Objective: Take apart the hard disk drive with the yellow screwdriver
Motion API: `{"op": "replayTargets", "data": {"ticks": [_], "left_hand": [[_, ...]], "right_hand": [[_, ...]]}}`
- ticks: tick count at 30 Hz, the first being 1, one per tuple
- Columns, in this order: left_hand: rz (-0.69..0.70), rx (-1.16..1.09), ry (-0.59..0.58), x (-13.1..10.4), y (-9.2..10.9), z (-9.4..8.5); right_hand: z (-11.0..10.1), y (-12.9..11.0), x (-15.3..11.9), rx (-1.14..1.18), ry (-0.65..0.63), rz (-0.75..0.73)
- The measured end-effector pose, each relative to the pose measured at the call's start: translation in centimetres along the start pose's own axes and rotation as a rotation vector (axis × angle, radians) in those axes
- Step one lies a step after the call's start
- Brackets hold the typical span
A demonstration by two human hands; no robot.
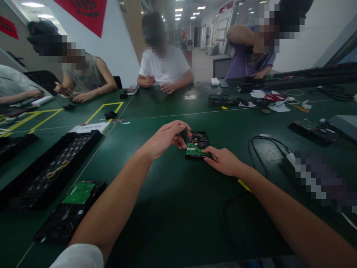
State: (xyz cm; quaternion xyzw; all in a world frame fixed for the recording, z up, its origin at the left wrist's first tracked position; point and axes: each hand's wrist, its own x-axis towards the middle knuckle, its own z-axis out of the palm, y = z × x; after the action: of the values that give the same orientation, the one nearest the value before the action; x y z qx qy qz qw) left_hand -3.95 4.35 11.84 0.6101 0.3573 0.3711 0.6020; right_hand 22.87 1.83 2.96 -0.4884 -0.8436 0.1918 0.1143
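Observation:
A hard drive (196, 137) lies on the dark green table with its green circuit board (192, 149) facing up. My left hand (169, 139) is closed around a dark handle with a yellow end, which looks like a screwdriver (184, 133), above the left side of the drive. Its lower tip is hidden by my fingers. With thumb and forefinger, my right hand (223, 160) grips the near right corner of the drive.
Another hard drive (78, 193) lies near my left forearm, beside a long black tray (36, 190). Black cable (259, 139) loops on the right, near a further drive (314, 130). Several people sit across the table (173, 219), where tools and scraps (270, 98) lie scattered.

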Motion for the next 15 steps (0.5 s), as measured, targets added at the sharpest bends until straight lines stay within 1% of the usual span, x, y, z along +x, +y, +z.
{"op": "replayTargets", "data": {"ticks": [2,5,7,10,15], "left_hand": [[0.011,0.044,0.019,0.05,-0.05,0.02],[0.040,0.151,0.077,0.13,-0.19,-0.03],[0.045,0.198,0.087,0.17,-0.29,-0.11],[0.034,0.197,0.057,0.17,-0.30,-0.17],[0.011,0.094,0.009,-0.14,-0.03,0.15]], "right_hand": [[0.03,-0.02,-0.01,-0.007,0.006,0.001],[0.13,0.05,-0.02,-0.009,0.020,-0.007],[0.19,0.13,-0.01,-0.009,0.022,-0.008],[0.20,0.20,0.01,-0.006,0.017,-0.002],[0.06,0.02,-0.01,0.010,0.015,-0.004]]}}
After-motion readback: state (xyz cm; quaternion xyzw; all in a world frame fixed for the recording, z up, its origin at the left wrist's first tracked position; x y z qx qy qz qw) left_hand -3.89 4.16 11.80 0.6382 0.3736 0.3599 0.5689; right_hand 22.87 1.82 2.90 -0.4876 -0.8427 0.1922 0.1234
